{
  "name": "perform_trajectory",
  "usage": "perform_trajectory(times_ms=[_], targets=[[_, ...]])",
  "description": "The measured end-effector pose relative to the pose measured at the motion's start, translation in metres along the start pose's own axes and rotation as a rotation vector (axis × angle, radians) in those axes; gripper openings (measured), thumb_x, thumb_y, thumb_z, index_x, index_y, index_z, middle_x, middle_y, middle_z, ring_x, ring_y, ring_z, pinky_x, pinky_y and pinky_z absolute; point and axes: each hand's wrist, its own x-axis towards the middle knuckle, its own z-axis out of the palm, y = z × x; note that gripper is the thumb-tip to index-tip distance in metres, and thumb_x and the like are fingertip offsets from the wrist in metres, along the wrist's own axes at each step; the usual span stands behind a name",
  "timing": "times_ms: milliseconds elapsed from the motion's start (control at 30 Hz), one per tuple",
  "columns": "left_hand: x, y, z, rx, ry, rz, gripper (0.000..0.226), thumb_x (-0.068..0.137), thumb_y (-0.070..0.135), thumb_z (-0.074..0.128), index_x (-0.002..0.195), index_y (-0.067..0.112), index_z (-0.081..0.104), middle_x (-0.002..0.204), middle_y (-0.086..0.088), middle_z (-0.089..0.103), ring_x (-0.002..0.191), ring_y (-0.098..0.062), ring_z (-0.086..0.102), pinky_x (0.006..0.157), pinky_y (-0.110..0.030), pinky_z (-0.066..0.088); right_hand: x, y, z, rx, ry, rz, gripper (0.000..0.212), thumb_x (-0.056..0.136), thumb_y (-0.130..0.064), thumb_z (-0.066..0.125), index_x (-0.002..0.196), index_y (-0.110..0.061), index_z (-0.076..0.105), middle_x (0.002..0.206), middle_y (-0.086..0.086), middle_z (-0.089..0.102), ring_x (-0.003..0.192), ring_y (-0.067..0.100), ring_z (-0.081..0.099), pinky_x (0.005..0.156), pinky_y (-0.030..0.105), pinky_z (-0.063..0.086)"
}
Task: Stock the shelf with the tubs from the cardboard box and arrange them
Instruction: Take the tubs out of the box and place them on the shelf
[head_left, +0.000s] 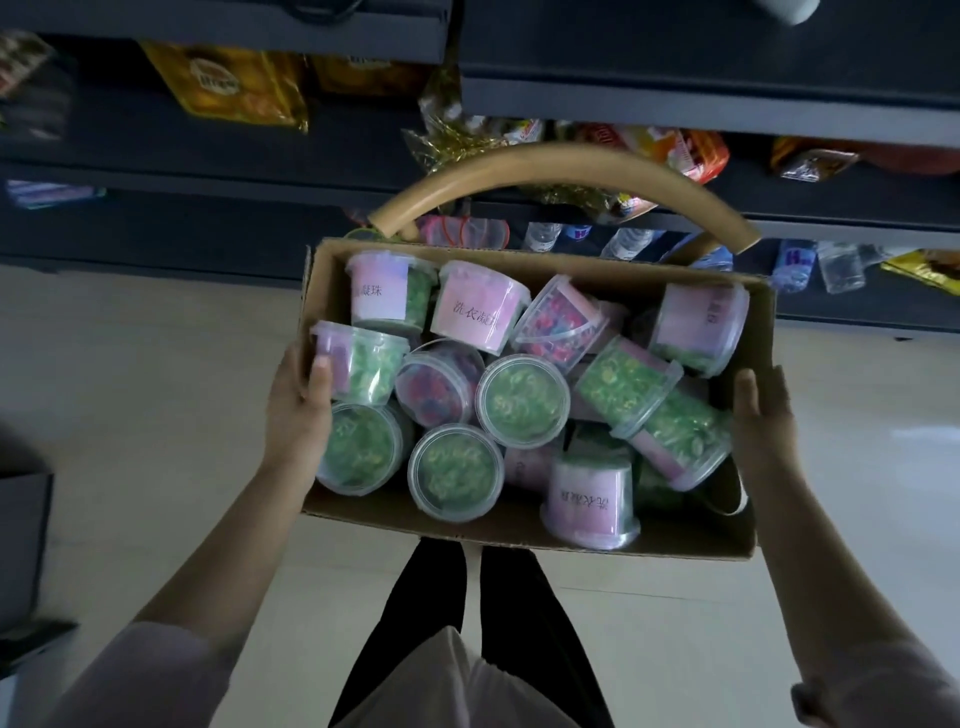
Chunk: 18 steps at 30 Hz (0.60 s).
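Tubs (522, 400) are lying jumbled in the box (675, 540), equally near both hands. Left hand (298, 415) and right hand (763, 421) are gripping its short ends, fingers (319, 376) curling over the rim; the shelf (701, 106) is waiting ahead.

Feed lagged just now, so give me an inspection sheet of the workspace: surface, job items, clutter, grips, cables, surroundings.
Surface: pale floor; cardboard box carried above it, not set down.
Job's things: box open, full of jumbled tubs, some upright, some tipped.
Clutter: tan curved handle beyond the box.
Grips: left grip holds the box's left wall, thumb inside; right grip holds its right wall.
Cables: nothing seen.
Surroundings: dark shelf holding snack bags and water bottles.
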Motion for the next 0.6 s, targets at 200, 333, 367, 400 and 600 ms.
perform_trajectory(times_ms=[200, 333, 367, 400, 600], targets=[[-0.013, 0.004, 0.016, 0.315, -0.005, 0.045, 0.076, 0.087, 0.061, 0.047, 0.146, 0.017, 0.031, 0.155, -0.017, 0.02, 0.143, -0.031, 0.016, 0.113, -0.047, 0.022, 0.0, -0.037, 0.025, 0.034, -0.027, -0.063, 0.073, 0.077, -0.071, 0.038, 0.117, -0.01, 0.048, 0.123, 0.014, 0.054, 0.114, 0.027, 0.051, 0.096, 0.04, 0.041], [-0.019, 0.01, 0.016, 0.294, 0.099, 0.037, 0.062, 0.09, 0.049, 0.055, 0.141, 0.017, 0.04, 0.153, -0.015, 0.024, 0.14, -0.031, 0.017, 0.109, -0.047, 0.026, -0.001, -0.043, 0.037, 0.248, 0.063, -0.012, 0.039, 0.082, -0.056, 0.058, 0.102, -0.025, 0.046, 0.097, 0.001, 0.056, 0.083, 0.02, 0.054, 0.074, 0.036, 0.044], [-0.021, 0.011, 0.017, 0.296, 0.129, 0.042, 0.059, 0.091, 0.044, 0.056, 0.141, 0.018, 0.04, 0.153, -0.014, 0.022, 0.139, -0.031, 0.018, 0.109, -0.045, 0.027, -0.003, -0.044, 0.04, 0.264, 0.081, 0.012, 0.043, 0.083, -0.052, 0.062, 0.11, -0.023, 0.045, 0.106, 0.004, 0.06, 0.091, 0.025, 0.058, 0.079, 0.041, 0.048], [-0.024, 0.012, 0.017, 0.28, 0.139, 0.045, 0.056, 0.092, 0.041, 0.057, 0.14, 0.019, 0.041, 0.151, -0.012, 0.023, 0.137, -0.031, 0.021, 0.107, -0.042, 0.03, -0.004, -0.044, 0.042, 0.258, 0.098, 0.029, 0.048, 0.083, -0.049, 0.064, 0.117, -0.023, 0.043, 0.113, 0.005, 0.061, 0.098, 0.027, 0.06, 0.083, 0.044, 0.05], [-0.033, 0.019, 0.019, 0.143, 0.116, 0.092, 0.049, 0.088, 0.039, 0.062, 0.13, 0.02, 0.048, 0.128, -0.002, 0.043, 0.111, -0.019, 0.049, 0.089, -0.03, 0.041, 0.003, -0.041, 0.042, 0.092, 0.039, -0.02, 0.07, 0.074, -0.062, 0.054, 0.139, -0.041, 0.039, 0.125, 0.009, 0.056, 0.099, 0.031, 0.061, 0.082, 0.047, 0.052]])
